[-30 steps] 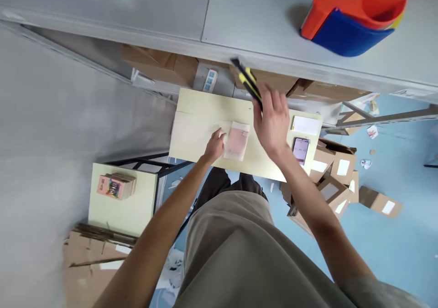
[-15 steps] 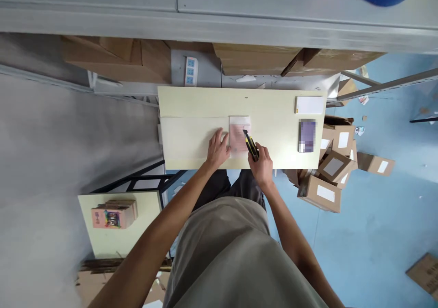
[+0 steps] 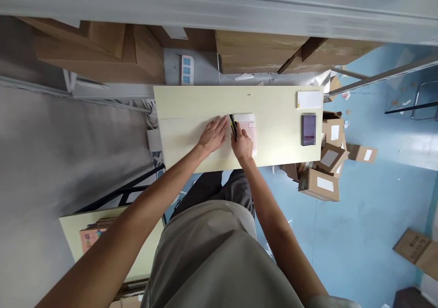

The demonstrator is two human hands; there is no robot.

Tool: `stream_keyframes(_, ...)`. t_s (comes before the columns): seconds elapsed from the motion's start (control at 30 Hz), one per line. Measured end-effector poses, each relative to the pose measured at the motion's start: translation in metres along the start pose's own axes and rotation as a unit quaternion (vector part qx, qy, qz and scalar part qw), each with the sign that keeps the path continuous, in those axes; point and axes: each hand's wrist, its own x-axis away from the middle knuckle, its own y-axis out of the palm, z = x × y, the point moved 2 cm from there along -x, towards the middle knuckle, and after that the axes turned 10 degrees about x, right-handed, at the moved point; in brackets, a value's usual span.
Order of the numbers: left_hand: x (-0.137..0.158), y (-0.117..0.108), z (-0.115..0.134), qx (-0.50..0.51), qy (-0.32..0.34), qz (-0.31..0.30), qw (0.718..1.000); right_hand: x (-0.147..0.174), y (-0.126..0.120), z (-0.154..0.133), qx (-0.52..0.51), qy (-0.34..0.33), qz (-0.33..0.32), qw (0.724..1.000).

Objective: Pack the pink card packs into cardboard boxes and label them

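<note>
My left hand [image 3: 214,133] lies flat, fingers stretched out, on a long whitish sheet [image 3: 183,139] on the table. My right hand [image 3: 242,146] is wrapped round a black and yellow utility knife [image 3: 233,124]. The knife's tip rests at the left edge of a flat pinkish item [image 3: 252,137] with a white upper margin, close to my left fingertips. Part of this item is under my right hand, and I cannot tell whether it is a pad or a covered book. Whether the blade touches the sheet is too small to make out.
At the right of the pale table [image 3: 273,102] lie a white box [image 3: 310,99] and a blurred purple item [image 3: 308,129]. A power strip [image 3: 186,70] and cardboard boxes [image 3: 256,50] sit behind it. More boxes [image 3: 318,185] are piled on the floor at right.
My right hand has brought the knife left and away from me, to the pinkish item's left edge. My left hand has flattened and moved slightly away from me. The view has shifted.
</note>
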Motion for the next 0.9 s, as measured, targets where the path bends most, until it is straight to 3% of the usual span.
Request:
stream_keyframes(0.47,-0.007,0.004,0.002,0.033,0.009,0.007,0.999,0.012,-0.001,-0.01,0.071,0.015,-0.01,0.997)
stream_keyframes(0.9,-0.013,0.01,0.003,0.017,-0.006,0.004,1.0,0.108,0.012,0.001,0.134,0.0,-0.104,0.986)
